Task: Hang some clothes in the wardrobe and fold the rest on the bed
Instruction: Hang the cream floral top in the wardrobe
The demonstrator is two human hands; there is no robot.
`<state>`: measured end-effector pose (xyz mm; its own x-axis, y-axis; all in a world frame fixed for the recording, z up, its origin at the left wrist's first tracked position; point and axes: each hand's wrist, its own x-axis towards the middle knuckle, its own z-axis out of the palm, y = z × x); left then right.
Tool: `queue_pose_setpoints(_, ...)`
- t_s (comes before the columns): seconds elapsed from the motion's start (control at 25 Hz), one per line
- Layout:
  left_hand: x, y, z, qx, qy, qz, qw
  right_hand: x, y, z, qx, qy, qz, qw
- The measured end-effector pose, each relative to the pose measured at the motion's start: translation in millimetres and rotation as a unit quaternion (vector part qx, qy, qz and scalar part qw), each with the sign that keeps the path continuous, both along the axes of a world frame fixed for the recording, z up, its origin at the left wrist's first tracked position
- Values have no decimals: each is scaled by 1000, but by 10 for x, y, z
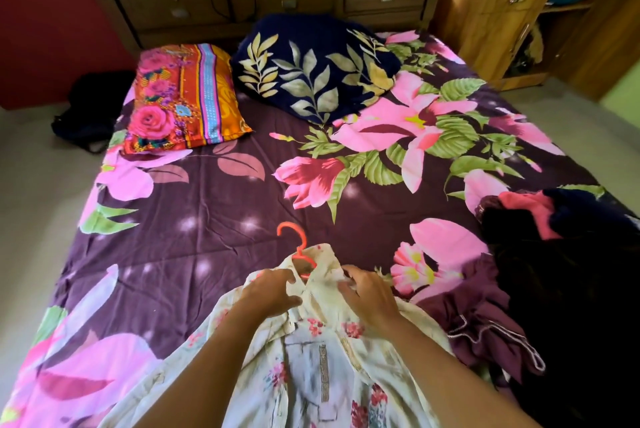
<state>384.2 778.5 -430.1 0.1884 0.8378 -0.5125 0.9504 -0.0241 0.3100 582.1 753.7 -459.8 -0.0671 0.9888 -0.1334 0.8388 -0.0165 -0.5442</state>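
A: What is seen nearest?

B: A cream shirt (311, 358) is spread over the near edge of the bed (207, 220). A hanger (300, 252) is slipped into its neck, and only the hook and top are shown past the collar.

A: And the hands?

B: The collar is gripped from both sides. The fingers of the left hand (270, 289) are curled round the left flap. Those of the right hand (370, 292) are closed on the cloth of the right one.

A: What is found around it?

B: A purple garment (478, 310) is crumpled just right of the shirt. A dark pile (554, 254) with a pink piece in it is heaped beyond that, at the bed's right edge.

A: Farther off?

B: An orange pillow (183, 95) and a navy pillow (311, 67) are laid side by side at the head. A dresser (277, 2) is set behind them. A wardrobe (502, 5) is seen at far right, and a bag (86, 109) on the floor at left.
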Motion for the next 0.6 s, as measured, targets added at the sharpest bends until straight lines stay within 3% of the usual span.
queue_pose_setpoints(0.24,19,-924,1014,17,-3,7,1000,-148,-834,958,11,90,68,994)
queue_pose_setpoints(0.4,41,-1544,1791,52,-7,-15,999,-171,-1400,1646,27,92,43,994)
queue_pose_setpoints(0.6,101,-2286,2728,113,-24,-63,991,-167,-2316,2609,127,84,-21,988)
